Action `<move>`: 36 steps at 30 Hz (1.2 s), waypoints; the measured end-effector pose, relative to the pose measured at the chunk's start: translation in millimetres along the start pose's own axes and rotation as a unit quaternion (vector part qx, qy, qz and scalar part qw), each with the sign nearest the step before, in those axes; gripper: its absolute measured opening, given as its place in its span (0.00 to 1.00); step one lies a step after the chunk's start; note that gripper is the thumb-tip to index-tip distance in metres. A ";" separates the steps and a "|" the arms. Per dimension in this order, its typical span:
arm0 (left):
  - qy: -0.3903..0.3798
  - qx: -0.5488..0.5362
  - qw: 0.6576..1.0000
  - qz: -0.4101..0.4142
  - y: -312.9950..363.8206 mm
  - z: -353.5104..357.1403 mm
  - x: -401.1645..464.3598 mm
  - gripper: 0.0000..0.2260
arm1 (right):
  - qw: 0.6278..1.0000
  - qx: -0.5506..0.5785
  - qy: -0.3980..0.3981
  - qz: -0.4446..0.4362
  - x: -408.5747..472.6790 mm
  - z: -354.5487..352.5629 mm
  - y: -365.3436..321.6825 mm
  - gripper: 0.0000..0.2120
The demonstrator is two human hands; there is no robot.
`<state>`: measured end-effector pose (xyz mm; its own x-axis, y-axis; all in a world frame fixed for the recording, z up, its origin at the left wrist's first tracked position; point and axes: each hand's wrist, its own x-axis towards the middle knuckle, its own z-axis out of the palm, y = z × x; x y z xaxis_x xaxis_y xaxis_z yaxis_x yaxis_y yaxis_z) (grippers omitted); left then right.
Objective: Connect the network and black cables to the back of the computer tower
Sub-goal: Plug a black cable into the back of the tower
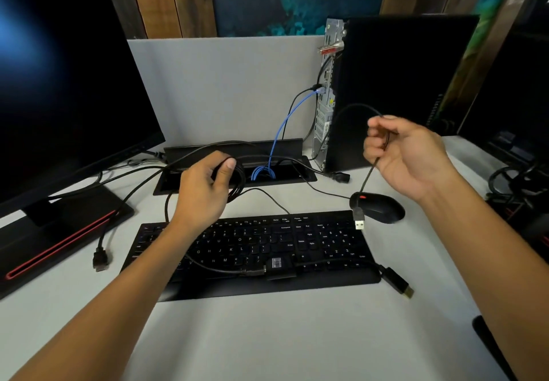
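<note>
While the blue network cable [285, 122] already sits plugged into the computer tower [395, 89] at far right, I judge a black lead is the step in hand. My right hand [407, 154] pinches the black USB cable [370, 172], its plug [359, 220] dangling just left of the mouse [378, 206]; my left hand [205, 190] curls around its coil [237, 181]. Next I'd need the plug itself gripped and turned toward the rear panel [325, 98]; open room lies left of it.

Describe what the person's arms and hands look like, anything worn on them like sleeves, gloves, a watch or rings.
Both arms are bare from the bottom edge of the picture to the fingers: no sleeves show. The left hand and the right hand wear no gloves. No watch, bracelet or ring shows on either wrist or on the visible fingers. No markings show.
</note>
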<state>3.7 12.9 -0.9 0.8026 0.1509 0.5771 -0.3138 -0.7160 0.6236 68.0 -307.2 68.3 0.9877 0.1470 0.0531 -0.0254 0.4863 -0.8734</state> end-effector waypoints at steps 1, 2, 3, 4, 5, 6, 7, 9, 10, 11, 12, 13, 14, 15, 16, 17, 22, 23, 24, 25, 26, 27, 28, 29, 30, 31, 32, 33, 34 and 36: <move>-0.004 0.006 1.000 -0.013 0.9 -0.3 0.2 0.10 | 1.000 0.020 0.001 -0.017 -0.5 2.4 -2.1 0.10; -0.013 0.023 0.999 -0.028 1.6 -0.8 0.6 0.11 | 0.999 0.018 0.009 -0.035 -0.8 2.4 -4.5 0.10; -0.022 0.044 0.998 -0.037 1.9 -1.5 1.1 0.13 | 0.998 -0.012 0.023 -0.050 -1.3 2.0 -6.9 0.09; -0.031 0.065 0.997 -0.036 3.0 -2.5 1.2 0.13 | 0.995 -0.064 0.041 -0.059 -1.5 1.1 -7.6 0.09; -0.039 0.080 0.996 -0.026 5.2 -3.3 1.7 0.13 | 0.989 -0.127 0.057 -0.056 -3.2 1.8 -6.9 0.11; -0.053 0.089 0.995 -0.012 10.1 -3.8 1.7 0.12 | 0.976 -0.200 0.071 -0.049 -4.7 2.9 -2.9 0.19; -0.069 0.086 0.994 0.008 16.1 -3.4 0.9 0.09 | 0.958 -0.272 0.071 -0.049 -9.7 7.5 1.9 0.30; -0.111 0.055 0.991 0.056 32.2 -1.7 -2.0 0.02 | 0.914 -0.394 0.011 -0.100 -20.7 20.9 14.2 0.46; -0.128 0.039 0.988 0.073 41.4 0.1 -3.2 0.05 | 0.899 -0.418 -0.048 -0.121 -26.1 28.5 21.5 0.46; -0.142 0.023 0.985 0.091 47.0 2.2 -4.0 0.08 | 0.882 -0.443 -0.113 -0.119 -31.4 36.7 28.2 0.43; -0.154 0.007 0.983 0.102 52.6 4.0 -5.3 0.10 | 0.850 -0.486 -0.172 -0.109 -35.4 43.5 36.0 0.38; -0.164 -0.005 0.980 0.115 57.8 6.1 -7.7 0.11 | 0.805 -0.543 -0.216 -0.104 -39.5 49.3 45.3 0.32; -0.173 -0.014 0.977 0.127 63.0 8.4 -10.6 0.11 | 0.759 -0.595 -0.242 -0.110 -41.5 52.3 54.4 0.26; -0.180 -0.022 0.974 0.139 68.0 10.1 -13.1 0.12 | 0.727 -0.626 -0.254 -0.123 -43.2 54.9 61.5 0.20; -0.187 -0.033 0.970 0.150 71.5 11.5 -14.5 0.13 | 0.716 -0.636 -0.254 -0.138 -43.5 55.5 66.5 0.13; -0.190 -0.050 0.968 0.158 74.4 11.6 -14.7 0.13 | 0.715 -0.632 -0.252 -0.158 -44.7 56.2 67.2 0.08; -0.217 -0.337 0.916 0.005 65.8 8.3 -1.3 0.15 | 0.754 -0.578 -0.193 -0.245 -40.2 55.6 47.0 0.05; -0.227 -0.377 0.898 -0.012 62.0 8.9 -0.7 0.13 | 0.772 -0.558 -0.178 -0.246 -39.3 55.7 45.2 0.05; -0.229 -0.393 0.891 -0.012 59.6 10.3 -2.0 0.10 | 0.793 -0.535 -0.164 -0.240 -39.1 55.6 44.8 0.06; -0.230 -0.397 0.888 -0.010 58.1 11.7 -3.5 0.09 | 0.815 -0.510 -0.155 -0.229 -38.7 55.0 44.2 0.08; -0.231 -0.402 0.886 -0.011 56.6 13.2 -4.6 0.08 | 0.837 -0.480 -0.149 -0.217 -38.1 54.2 44.9 0.08; -0.228 -0.415 0.881 -0.009 55.8 14.2 -5.5 0.08 | 0.856 -0.451 -0.150 -0.203 -39.0 54.3 45.7 0.09; -0.220 -0.437 0.872 -0.010 55.6 16.1 -5.8 0.07 | 0.872 -0.426 -0.150 -0.187 -39.5 54.1 47.2 0.08; -0.208 -0.465 0.861 -0.019 56.9 18.6 -5.9 0.06 | 0.879 -0.414 -0.153 -0.180 -39.2 53.8 48.5 0.08; -0.193 -0.490 0.849 -0.037 58.8 21.7 -6.2 0.07 | 0.882 -0.409 -0.160 -0.173 -38.7 54.6 49.8 0.07; -0.176 -0.507 0.842 -0.055 60.8 23.9 -6.8 0.08 | 0.882 -0.406 -0.170 -0.170 -37.3 54.8 51.3 0.06; -0.163 -0.512 0.840 -0.070 62.6 25.2 -7.1 0.10 | 0.883 -0.400 -0.181 -0.164 -35.3 53.3 51.5 0.04; -0.150 -0.505 0.846 -0.078 62.8 26.0 -6.6 0.11 | 0.884 -0.398 -0.194 -0.153 -34.4 51.2 50.6 0.01; -0.136 -0.489 0.857 -0.082 61.1 26.7 -5.8 0.11 | 0.889 -0.388 -0.199 -0.142 -33.6 47.9 48.9 0.07; -0.105 -0.436 0.889 -0.086 53.1 26.8 -3.4 0.12 | 0.917 -0.342 -0.165 -0.124 -30.4 37.6 41.7 0.19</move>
<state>-2.1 -43.9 16.2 0.9255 0.0103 0.3786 -0.3770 0.1207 0.9183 31.1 -258.9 48.4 0.8464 0.4124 0.3370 0.4084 -0.0966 -0.9077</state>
